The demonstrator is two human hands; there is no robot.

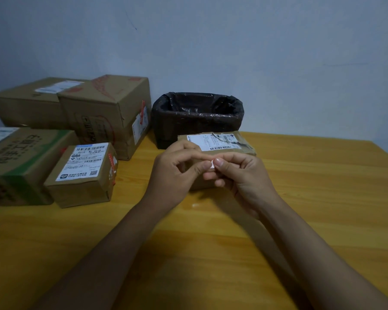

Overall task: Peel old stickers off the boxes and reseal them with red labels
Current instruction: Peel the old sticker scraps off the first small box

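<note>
Both hands, left hand (177,168) and right hand (238,173), pinch a small sticker scrap (212,164) between fingertips above the cardboard box (220,144), seemingly balling it for the lined bin (197,117).

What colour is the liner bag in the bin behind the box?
Black, seen in the head view.

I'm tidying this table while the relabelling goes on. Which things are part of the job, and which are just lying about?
Job: sticker scrap pinched by left hand and right hand; box behind hands; stacked boxes; lined bin.
Lying about: nothing visible besides the table.
</note>
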